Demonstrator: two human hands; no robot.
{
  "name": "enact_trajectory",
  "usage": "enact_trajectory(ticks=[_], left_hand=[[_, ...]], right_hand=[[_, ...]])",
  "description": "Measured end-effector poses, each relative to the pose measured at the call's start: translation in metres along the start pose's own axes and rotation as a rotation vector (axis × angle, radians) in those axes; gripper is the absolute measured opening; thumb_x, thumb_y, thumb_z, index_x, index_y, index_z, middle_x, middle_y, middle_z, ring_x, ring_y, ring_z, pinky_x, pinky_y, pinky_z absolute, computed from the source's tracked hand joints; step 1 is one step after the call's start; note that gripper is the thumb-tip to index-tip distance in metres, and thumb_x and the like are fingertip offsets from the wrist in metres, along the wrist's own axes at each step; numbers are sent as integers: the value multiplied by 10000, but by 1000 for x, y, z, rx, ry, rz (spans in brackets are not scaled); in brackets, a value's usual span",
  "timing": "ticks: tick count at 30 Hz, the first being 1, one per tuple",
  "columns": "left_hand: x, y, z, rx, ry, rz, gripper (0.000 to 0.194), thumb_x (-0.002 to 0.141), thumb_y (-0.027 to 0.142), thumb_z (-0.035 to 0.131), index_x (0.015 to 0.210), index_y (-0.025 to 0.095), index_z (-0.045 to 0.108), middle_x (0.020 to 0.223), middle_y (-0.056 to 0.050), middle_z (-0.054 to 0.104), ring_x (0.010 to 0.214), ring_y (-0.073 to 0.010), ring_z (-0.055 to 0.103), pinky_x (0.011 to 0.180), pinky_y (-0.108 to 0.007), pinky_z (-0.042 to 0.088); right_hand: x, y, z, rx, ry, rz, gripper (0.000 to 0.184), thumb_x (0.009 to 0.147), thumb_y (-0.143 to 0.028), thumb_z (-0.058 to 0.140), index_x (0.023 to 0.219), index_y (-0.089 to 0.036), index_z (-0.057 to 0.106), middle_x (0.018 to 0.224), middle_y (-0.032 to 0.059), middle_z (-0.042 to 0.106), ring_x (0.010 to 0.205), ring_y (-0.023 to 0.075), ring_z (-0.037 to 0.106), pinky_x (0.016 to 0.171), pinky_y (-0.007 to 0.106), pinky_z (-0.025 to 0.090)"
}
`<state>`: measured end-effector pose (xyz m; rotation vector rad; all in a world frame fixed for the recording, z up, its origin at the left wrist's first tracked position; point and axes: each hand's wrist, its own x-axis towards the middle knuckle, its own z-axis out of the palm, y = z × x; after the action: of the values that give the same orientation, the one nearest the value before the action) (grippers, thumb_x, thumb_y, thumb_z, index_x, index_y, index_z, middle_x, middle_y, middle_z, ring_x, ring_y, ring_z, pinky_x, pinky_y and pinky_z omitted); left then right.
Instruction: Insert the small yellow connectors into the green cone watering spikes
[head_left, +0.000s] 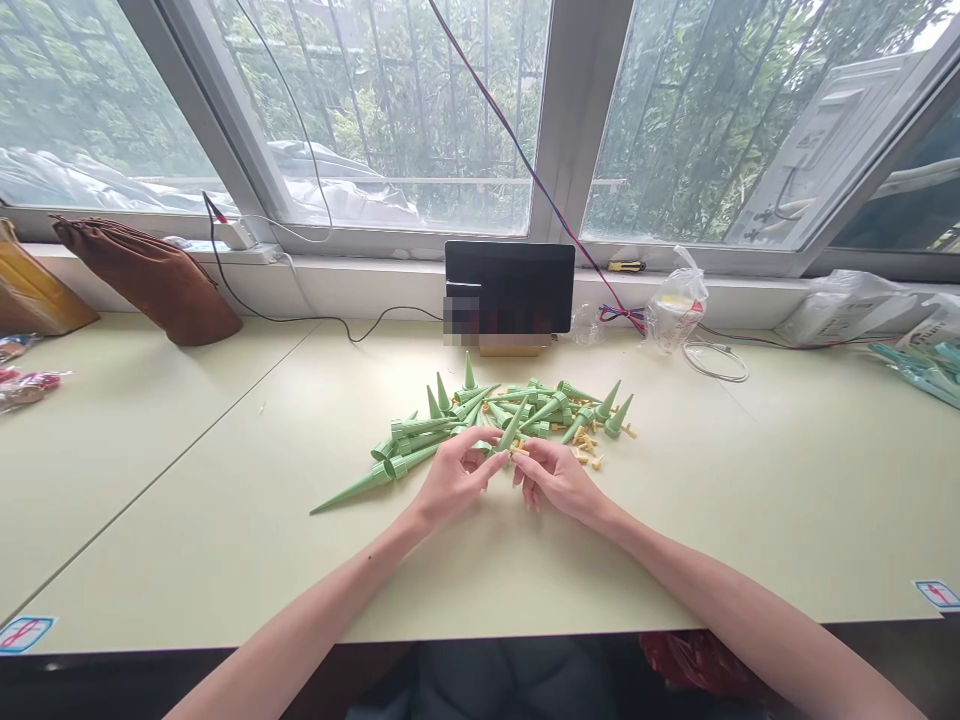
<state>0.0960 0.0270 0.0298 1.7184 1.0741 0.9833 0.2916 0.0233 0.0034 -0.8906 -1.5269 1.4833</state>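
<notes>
Where widest, ridged green cones (513,427)

Green cones (514,424) look like smooth plastic with a satin finish and ribbed collars. Yellow pegs (596,462) also look like smooth plastic. The table (187,560) has a smooth, laminate-like top with a soft sheen. A screen (510,285) has a glossy black face; the block (514,348) under it is matt, cardboard or wood, hard to tell which. A brown bag (154,285) looks like creased leather, dully shiny. A clear bag (679,310) is thin, crinkled, glossy plastic. Window panes (390,110) are hazy glass; their frames (576,110) look like smooth metal.
</notes>
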Motion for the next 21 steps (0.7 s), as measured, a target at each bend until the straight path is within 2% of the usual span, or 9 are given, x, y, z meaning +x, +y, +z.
enact_trajectory(ticks=[7,14,19,21], left_hand=[[0,1,0,-8,5,-25,354,881,427,657,1127,173,638,735,-9,659,509,-105,545,482,-224,490],[0,2,0,-14,10,-66,379,877,455,653,1122,167,630,669,7,625,502,-109,533,485,-222,472],[0,1,0,-21,12,-60,353,876,452,653,1097,178,640,881,-31,656,513,-82,536,473,-213,465],[-1,0,0,-9,9,-49,342,881,448,647,1095,180,642,882,-28,651,510,-79,532,472,-213,463]], right_hand=[[-3,-1,0,-181,105,-65,311,923,-498,593,999,-199,555,711,-14,623,441,124,579,424,250,467],[-3,0,-7,-666,228,-335,199,974,-373,552,1019,-188,607,762,26,648,621,154,608,595,273,492],[-3,4,-10,-951,231,-426,193,1003,-341,509,1034,-184,617,827,44,651,630,150,584,582,261,437],[-3,4,-9,-1069,231,-456,207,1015,-331,483,992,-179,622,812,46,641,603,145,560,554,258,398]])
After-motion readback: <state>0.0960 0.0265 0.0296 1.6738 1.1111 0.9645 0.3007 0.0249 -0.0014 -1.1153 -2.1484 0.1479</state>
